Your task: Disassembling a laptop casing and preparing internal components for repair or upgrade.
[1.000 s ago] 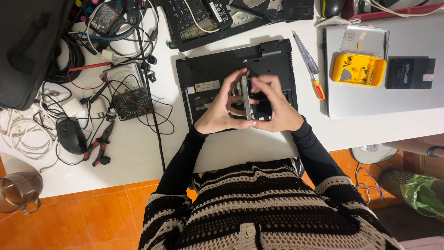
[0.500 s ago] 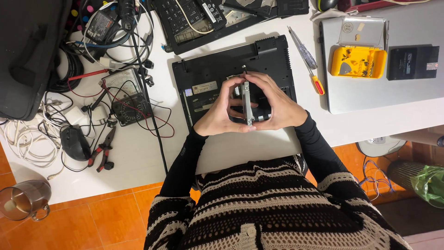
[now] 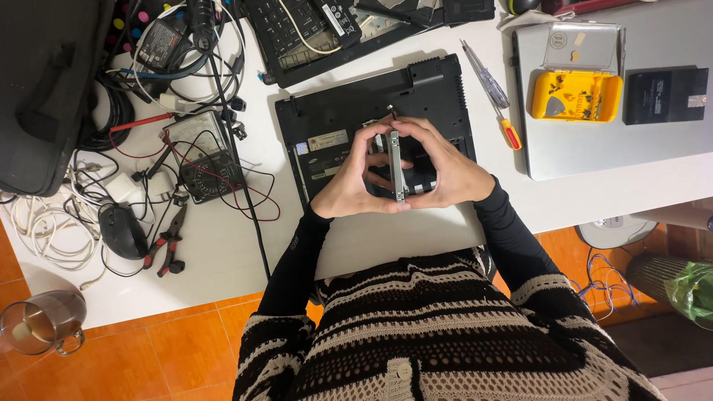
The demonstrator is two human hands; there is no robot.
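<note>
From the head camera I looked straight down at a white table (image 3: pixel 223 252); my left hand (image 3: pixel 349 186) and my right hand (image 3: pixel 445 174) met over an upturned black laptop base (image 3: pixel 334 122), and between them stood a thin silver drive bracket (image 3: pixel 398 167) held on edge, its narrow side toward the lens; both hands were curled round it, the fingers bent and the fingertips pressed to its flanks, neither hand open flat; the bracket sat above the right half of the base, and whether it touched the base I could not tell.

Just right of the base lay a screwdriver with a red and yellow handle (image 3: pixel 497 111), slanted on the table; beyond it a closed silver laptop (image 3: pixel 631 141) carried a yellow parts tray (image 3: pixel 577 96) and a flat black drive (image 3: pixel 665 95), the two set apart from each other.

To the left, well away from my hands, I saw a multimeter (image 3: pixel 204 160) in a tangle of leads, red-handled pliers (image 3: pixel 167 241), a black mouse (image 3: pixel 122 230) and a black bag (image 3: pixel 44 89); on the orange floor below the table edge stood a glass mug (image 3: pixel 37 327).
</note>
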